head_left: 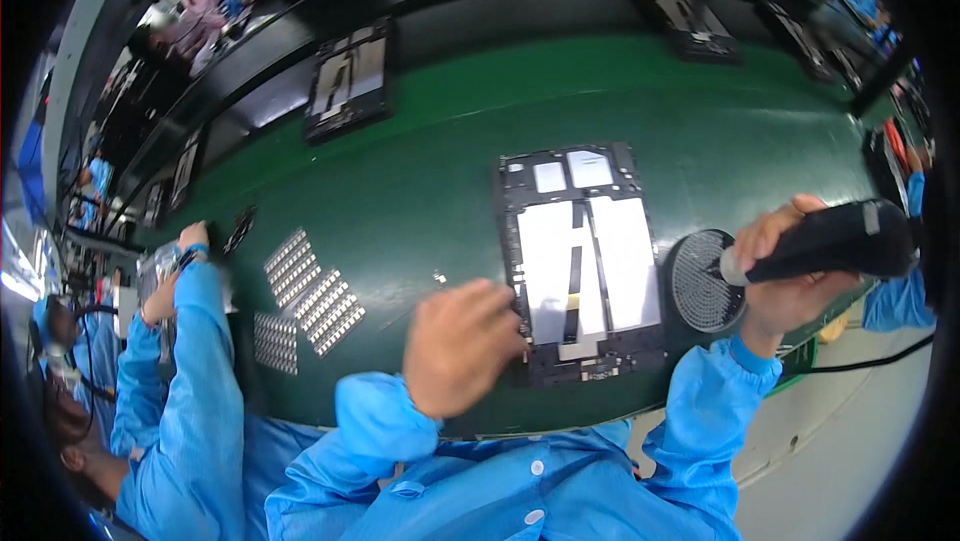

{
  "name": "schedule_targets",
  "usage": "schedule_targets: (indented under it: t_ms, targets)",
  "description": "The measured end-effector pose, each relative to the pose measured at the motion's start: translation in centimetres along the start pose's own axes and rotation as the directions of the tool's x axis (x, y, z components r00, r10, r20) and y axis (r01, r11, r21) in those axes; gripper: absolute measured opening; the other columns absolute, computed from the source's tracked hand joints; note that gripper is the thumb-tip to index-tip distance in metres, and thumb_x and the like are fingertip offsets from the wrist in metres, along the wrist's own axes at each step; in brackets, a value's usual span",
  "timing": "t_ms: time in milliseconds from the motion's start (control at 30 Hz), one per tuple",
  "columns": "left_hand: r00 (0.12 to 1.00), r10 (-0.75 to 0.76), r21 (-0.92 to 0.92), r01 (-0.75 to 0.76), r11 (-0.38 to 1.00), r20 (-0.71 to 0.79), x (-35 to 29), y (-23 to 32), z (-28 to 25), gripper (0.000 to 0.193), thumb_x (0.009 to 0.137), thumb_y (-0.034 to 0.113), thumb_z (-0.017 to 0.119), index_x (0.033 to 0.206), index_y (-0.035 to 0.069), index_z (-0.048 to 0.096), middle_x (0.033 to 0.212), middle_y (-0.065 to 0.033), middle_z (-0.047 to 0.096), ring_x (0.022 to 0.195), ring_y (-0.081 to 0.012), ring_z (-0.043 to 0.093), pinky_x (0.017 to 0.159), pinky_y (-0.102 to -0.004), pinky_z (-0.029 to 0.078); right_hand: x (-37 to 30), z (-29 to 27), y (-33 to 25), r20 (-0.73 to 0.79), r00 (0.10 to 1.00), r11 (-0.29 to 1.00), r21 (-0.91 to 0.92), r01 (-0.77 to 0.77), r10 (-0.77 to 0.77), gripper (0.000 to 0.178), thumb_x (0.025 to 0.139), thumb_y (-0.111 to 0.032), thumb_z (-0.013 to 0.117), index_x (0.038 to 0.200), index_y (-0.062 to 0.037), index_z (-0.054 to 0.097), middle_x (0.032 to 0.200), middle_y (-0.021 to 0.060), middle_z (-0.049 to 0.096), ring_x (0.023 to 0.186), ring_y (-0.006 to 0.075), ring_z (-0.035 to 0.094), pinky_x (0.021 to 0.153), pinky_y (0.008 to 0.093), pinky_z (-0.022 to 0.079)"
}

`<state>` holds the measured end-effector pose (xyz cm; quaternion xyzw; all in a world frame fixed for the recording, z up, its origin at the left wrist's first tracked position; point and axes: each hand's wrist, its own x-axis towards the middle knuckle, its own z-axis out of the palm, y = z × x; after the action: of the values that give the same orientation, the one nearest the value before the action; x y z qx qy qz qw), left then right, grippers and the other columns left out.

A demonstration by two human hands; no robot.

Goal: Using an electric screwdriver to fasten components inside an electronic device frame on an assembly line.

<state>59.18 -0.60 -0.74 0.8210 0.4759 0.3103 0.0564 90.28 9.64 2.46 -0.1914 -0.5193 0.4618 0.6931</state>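
Note:
An opened tablet (622, 266) lies on the green bench in front of me, its white battery panels and black frame exposed. My left hand (462, 343) is at its lower left edge. Motion smears the fingers, so I cannot tell whether they hold anything. My right hand (785, 303) is closed around a black corded electric screwdriver (840, 239), tilted with its pale nose to the left. That nose is over a round dish (706, 303) with a grid of small holes, just right of the tablet. The screwdriver's tip is too small to make out.
Several sheets of small parts (330, 311) lie left of my left hand. Beyond them is a small dark piece (240, 229). A co-worker's blue sleeve (205, 341) reaches in at far left. Another opened tablet (350, 81) sits across the bench. A black cord (870, 363) trails right.

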Motion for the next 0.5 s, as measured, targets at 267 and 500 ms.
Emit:
schedule_targets:
  t_ms: [267,500]
  targets:
    - [0.743,-0.634,0.055,0.639,0.767,0.216,0.0,-6.9,-4.0,0.026,0.071,0.022,0.075,0.087,0.005,0.064,0.091,-0.0103,0.063,0.081,-0.0287,0.062,0.071,-0.0388,0.048,0.9,6.9,1.5,0.081,0.996,0.993,0.106,-0.047,0.039,0.095,0.077,-0.081,0.032,0.121,0.0026,0.039,0.068,0.0094,0.050,0.052,0.0190,0.048,0.047,0.0323,0.041]
    - [0.765,-0.456,-0.244,0.600,0.762,0.456,1.3,-8.2,-4.7,0.024,0.069,0.012,0.078,0.086,0.001,0.065,0.077,-0.0103,0.065,0.064,-0.0169,0.062,0.059,-0.0281,0.049,1.3,8.2,1.5,0.167,0.986,0.999,0.020,-0.031,0.027,0.088,0.079,-0.078,0.033,0.121,-0.0011,0.039,0.068,0.0063,0.046,0.049,0.0143,0.043,0.045,0.0282,0.036]
